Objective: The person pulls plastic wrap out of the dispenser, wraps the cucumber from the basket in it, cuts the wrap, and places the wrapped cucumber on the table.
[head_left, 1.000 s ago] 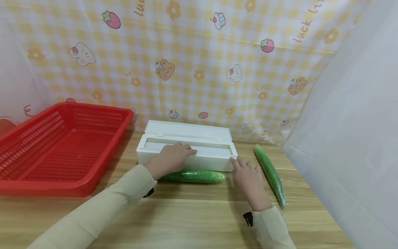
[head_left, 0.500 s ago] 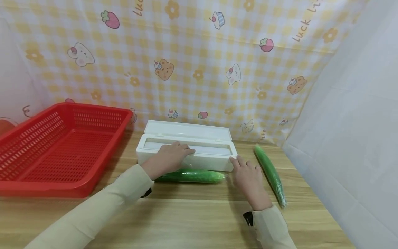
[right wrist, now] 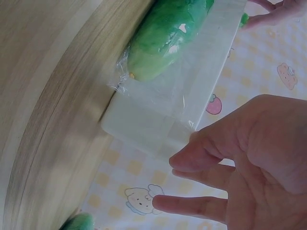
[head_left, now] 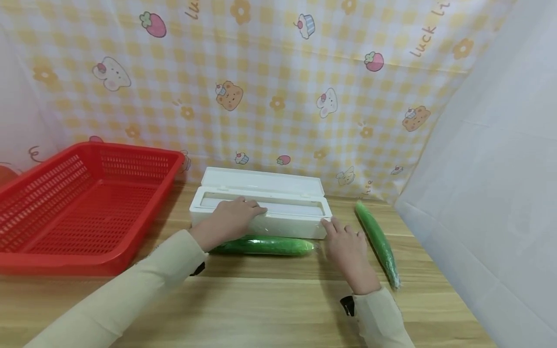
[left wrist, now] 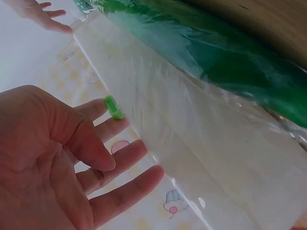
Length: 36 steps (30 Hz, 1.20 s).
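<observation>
A white cling film dispenser [head_left: 261, 224] stands with its lid [head_left: 261, 180] tipped back and a roll inside. Clear film hangs down its front to a film-covered cucumber [head_left: 270, 245] lying along it. My left hand [head_left: 230, 217] reaches over the front edge, fingers extended. In the left wrist view its fingertips touch a small green slider [left wrist: 114, 108] on that edge, with the thumb apart from it. My right hand [head_left: 348, 249] is at the dispenser's right front corner, thumb and fingertips touching there. Exact contact at that corner is partly hidden.
A red plastic basket [head_left: 130, 241] stands on the left of the wooden table [head_left: 270, 309]. Another wrapped cucumber [head_left: 377, 241] lies to the right of my right hand. Behind the dispenser hangs a checked cloth [head_left: 278, 130], and a white sheet [head_left: 483, 159] closes the right side.
My left hand has slid a little leftward along the dispenser's front edge, uncovering more of its roll and the cucumber. The right hand has stayed at the corner.
</observation>
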Each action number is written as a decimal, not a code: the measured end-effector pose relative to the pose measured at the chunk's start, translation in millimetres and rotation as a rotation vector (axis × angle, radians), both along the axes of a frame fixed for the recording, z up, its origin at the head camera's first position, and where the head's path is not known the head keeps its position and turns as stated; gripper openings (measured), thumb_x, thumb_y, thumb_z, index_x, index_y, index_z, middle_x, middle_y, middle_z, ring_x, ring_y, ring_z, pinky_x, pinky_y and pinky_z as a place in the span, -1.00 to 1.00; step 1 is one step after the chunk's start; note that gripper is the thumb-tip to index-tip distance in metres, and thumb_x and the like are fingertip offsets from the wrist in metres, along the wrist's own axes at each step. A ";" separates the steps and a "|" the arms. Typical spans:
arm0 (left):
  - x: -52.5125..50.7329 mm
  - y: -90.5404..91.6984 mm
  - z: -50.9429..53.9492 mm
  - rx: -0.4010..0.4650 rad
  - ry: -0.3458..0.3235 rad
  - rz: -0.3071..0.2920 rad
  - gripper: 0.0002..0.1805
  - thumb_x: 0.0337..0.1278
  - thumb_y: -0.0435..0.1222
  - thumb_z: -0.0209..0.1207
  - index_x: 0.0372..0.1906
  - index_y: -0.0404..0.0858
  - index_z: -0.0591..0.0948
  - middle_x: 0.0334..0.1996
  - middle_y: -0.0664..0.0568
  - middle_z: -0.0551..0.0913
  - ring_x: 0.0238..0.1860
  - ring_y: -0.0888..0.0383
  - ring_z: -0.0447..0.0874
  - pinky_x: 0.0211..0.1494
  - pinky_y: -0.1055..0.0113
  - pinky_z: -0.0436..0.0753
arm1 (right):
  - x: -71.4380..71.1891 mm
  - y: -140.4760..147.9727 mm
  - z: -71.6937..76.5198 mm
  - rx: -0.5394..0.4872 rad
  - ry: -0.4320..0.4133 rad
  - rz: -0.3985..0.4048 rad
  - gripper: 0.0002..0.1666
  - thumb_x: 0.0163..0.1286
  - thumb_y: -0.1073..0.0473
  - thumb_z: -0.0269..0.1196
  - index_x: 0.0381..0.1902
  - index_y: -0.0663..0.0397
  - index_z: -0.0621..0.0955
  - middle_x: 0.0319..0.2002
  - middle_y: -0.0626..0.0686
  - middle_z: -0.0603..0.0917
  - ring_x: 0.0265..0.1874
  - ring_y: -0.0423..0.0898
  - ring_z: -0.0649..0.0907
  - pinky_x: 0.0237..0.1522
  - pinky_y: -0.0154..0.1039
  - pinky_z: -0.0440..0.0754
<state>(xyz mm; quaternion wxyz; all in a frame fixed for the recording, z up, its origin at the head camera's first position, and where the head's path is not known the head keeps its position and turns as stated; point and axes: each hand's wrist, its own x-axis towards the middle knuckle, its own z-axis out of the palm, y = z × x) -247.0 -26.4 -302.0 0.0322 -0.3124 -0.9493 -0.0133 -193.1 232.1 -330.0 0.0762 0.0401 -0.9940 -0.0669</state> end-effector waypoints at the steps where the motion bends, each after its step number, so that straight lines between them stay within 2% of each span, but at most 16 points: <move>1: -0.1 -2.7 0.3 0.001 -0.001 0.003 -0.53 0.17 -0.40 0.10 0.20 -0.05 0.48 0.14 0.03 0.53 0.08 -0.01 0.49 -0.29 0.09 0.61 | -0.1 0.3 0.2 0.000 -0.001 -0.002 -0.44 0.34 0.23 0.01 0.32 -0.06 0.32 0.31 0.12 0.36 0.05 0.19 0.50 -0.02 0.22 0.41; 6: -0.2 -23.3 1.4 0.019 0.002 0.013 -0.44 -0.01 -0.33 0.30 0.18 -0.10 0.50 0.09 -0.03 0.56 0.08 -0.05 0.51 -0.14 0.02 0.62 | 0.2 1.6 2.0 -0.004 -0.012 -0.004 -0.43 0.33 0.22 0.02 0.32 -0.04 0.32 0.31 0.13 0.36 0.06 0.19 0.49 -0.03 0.21 0.40; 8: 1.0 -32.4 3.7 0.019 -0.002 0.015 -0.44 -0.03 -0.31 0.32 0.18 -0.11 0.51 0.07 -0.05 0.57 0.07 -0.07 0.52 -0.06 -0.02 0.59 | 0.5 1.9 2.7 -0.008 -0.012 -0.003 -0.43 0.33 0.22 0.02 0.32 -0.04 0.32 0.31 0.14 0.36 0.06 0.20 0.49 -0.02 0.21 0.40; 12: 2.5 -46.5 10.7 0.005 -0.039 0.033 -0.53 0.11 -0.38 0.17 0.18 -0.09 0.52 0.08 -0.07 0.57 0.07 -0.12 0.51 -0.03 -0.07 0.57 | 1.1 2.1 3.2 -0.004 -0.009 -0.001 -0.42 0.32 0.21 0.04 0.32 -0.03 0.31 0.31 0.15 0.35 0.07 0.21 0.49 -0.01 0.23 0.40; 17: 2.8 -56.2 21.6 -0.029 -0.114 0.064 -0.50 0.10 -0.51 0.10 0.18 -0.12 0.52 0.10 -0.13 0.56 0.08 -0.10 0.51 -0.04 -0.04 0.58 | 1.4 2.1 2.0 -0.003 -0.011 0.004 -0.39 0.30 0.20 0.09 0.32 -0.03 0.30 0.31 0.15 0.35 0.07 0.22 0.49 0.00 0.24 0.40; 20: 2.7 -59.6 28.6 -0.080 -0.145 0.094 -0.47 0.07 -0.50 0.12 0.19 -0.11 0.51 0.11 -0.15 0.55 0.00 -0.05 0.54 -0.14 0.03 0.61 | 1.4 1.9 1.2 -0.009 -0.008 0.008 -0.39 0.30 0.22 0.07 0.32 -0.03 0.30 0.31 0.15 0.35 0.07 0.23 0.49 0.00 0.25 0.41; 22: 3.2 -62.2 33.8 -0.106 -0.166 0.116 -0.48 0.07 -0.49 0.11 0.19 -0.11 0.51 0.11 -0.16 0.55 -0.09 0.00 0.55 -0.26 0.14 0.62 | 1.4 1.6 1.1 -0.009 0.000 0.012 -0.40 0.30 0.22 0.06 0.32 -0.02 0.31 0.30 0.15 0.36 0.06 0.23 0.49 -0.01 0.24 0.41; 27: 3.5 -73.1 42.5 -0.135 -0.196 0.148 -0.50 0.02 -0.49 0.14 0.15 -0.16 0.55 0.04 -0.20 0.59 -0.25 0.06 0.51 -0.47 0.38 0.48 | 0.9 1.5 1.3 -0.005 0.023 0.020 -0.43 0.30 0.23 0.04 0.30 -0.01 0.34 0.29 0.16 0.38 0.02 0.22 0.51 -0.07 0.21 0.43; 32: 3.0 -85.6 44.9 -0.163 -0.229 0.208 -0.49 0.02 -0.45 0.14 0.16 -0.14 0.53 0.02 -0.23 0.59 -0.21 0.04 0.52 -0.48 0.36 0.39 | 0.7 1.2 1.8 -0.009 0.010 0.021 -0.40 0.28 0.24 0.06 0.30 0.01 0.33 0.29 0.17 0.37 0.03 0.23 0.50 -0.06 0.22 0.42; 36: 2.3 -92.3 46.3 -0.174 -0.264 0.253 -0.46 0.02 -0.43 0.13 0.20 -0.12 0.50 -0.29 -0.13 0.66 -0.39 0.09 0.49 -0.49 0.35 0.34 | 1.3 0.7 2.6 -0.002 -0.007 0.013 -0.39 0.28 0.23 0.06 0.32 0.00 0.31 0.30 0.17 0.36 0.04 0.23 0.50 -0.05 0.22 0.41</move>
